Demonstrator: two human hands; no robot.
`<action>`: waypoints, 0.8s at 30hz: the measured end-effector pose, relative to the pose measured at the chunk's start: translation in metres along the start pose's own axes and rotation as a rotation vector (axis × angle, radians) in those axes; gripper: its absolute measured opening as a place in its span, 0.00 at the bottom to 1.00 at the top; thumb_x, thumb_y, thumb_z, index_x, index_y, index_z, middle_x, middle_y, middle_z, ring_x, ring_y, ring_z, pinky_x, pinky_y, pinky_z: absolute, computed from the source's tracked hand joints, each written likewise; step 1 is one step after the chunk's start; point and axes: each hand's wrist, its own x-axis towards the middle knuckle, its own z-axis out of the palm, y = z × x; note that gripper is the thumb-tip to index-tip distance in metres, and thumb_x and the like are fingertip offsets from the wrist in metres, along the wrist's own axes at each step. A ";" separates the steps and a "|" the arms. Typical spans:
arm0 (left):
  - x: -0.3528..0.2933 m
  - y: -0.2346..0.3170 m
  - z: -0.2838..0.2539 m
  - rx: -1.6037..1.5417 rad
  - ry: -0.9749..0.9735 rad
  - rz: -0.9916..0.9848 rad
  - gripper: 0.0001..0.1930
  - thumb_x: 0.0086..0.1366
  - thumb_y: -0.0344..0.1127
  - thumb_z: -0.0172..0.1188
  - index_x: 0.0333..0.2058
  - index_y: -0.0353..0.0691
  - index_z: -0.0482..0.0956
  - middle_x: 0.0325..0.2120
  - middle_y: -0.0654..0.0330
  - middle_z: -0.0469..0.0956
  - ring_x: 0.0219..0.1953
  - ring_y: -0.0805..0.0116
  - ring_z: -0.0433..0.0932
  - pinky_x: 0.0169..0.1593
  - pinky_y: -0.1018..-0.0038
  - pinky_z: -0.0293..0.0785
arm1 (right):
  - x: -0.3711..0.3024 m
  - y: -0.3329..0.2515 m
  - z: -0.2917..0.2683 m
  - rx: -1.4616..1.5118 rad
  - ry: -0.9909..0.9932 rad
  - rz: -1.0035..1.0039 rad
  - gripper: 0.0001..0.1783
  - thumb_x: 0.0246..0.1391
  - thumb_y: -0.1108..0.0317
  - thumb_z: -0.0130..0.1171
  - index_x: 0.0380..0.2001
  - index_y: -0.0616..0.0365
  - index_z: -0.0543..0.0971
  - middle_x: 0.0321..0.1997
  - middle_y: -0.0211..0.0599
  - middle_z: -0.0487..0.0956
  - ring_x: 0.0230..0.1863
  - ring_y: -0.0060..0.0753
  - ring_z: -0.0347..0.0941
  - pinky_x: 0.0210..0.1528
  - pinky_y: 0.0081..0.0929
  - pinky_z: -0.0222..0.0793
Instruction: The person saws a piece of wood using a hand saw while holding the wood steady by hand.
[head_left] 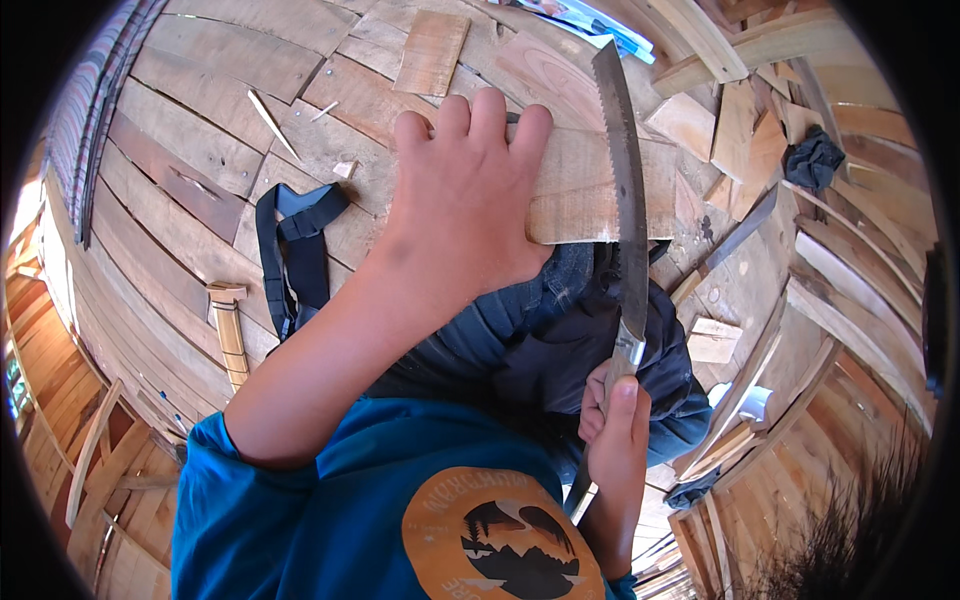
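Note:
A curved hand saw [626, 180] with a toothed metal blade points away from me. My right hand [617, 425] is closed around its handle, low at the right of my lap. The blade lies across the right part of a flat wooden board [572, 196]. My left hand [462, 195] presses down on that board's left part, fingers bent over it and thumb by its near edge. A small dark bit of something shows by the fingertips; I cannot make it out. The board's near edge reaches my dark trousers [545, 310].
Left of my arm lie a black strap [300, 235] and a wooden sheath-like piece [229, 330]. A long knife [735, 240] rests at the right. Wood offcuts [735, 130] and a dark cloth [812, 158] lie beyond. A small board [432, 52] sits on the plank floor [190, 110].

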 end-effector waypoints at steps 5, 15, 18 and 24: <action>-0.002 -0.003 0.005 -0.047 0.093 0.044 0.33 0.36 0.48 0.72 0.43 0.44 0.71 0.34 0.59 0.68 0.40 0.59 0.69 0.41 0.63 0.60 | 0.003 0.001 0.007 0.015 0.038 -0.015 0.33 0.65 0.35 0.37 0.28 0.57 0.65 0.18 0.22 0.58 0.17 0.11 0.49 0.18 0.15 0.44; 0.001 -0.006 0.007 -0.104 0.089 0.001 0.31 0.37 0.46 0.71 0.42 0.44 0.71 0.33 0.57 0.69 0.39 0.58 0.69 0.40 0.62 0.60 | 0.020 -0.009 0.005 0.087 -0.049 -0.016 0.32 0.66 0.37 0.36 0.26 0.56 0.64 0.17 0.20 0.56 0.17 0.11 0.49 0.18 0.14 0.44; 0.002 -0.004 0.005 -0.094 0.041 -0.008 0.33 0.37 0.47 0.72 0.43 0.42 0.71 0.35 0.56 0.69 0.40 0.56 0.70 0.42 0.61 0.61 | 0.019 -0.009 0.006 0.073 -0.024 0.007 0.31 0.67 0.39 0.37 0.25 0.57 0.65 0.17 0.19 0.55 0.18 0.10 0.49 0.18 0.14 0.43; 0.001 -0.004 0.002 -0.081 0.000 -0.029 0.39 0.36 0.50 0.73 0.48 0.40 0.70 0.38 0.53 0.68 0.43 0.55 0.70 0.44 0.60 0.61 | 0.015 -0.007 0.008 0.082 -0.007 0.000 0.30 0.67 0.40 0.37 0.26 0.57 0.66 0.17 0.19 0.56 0.18 0.09 0.49 0.18 0.14 0.43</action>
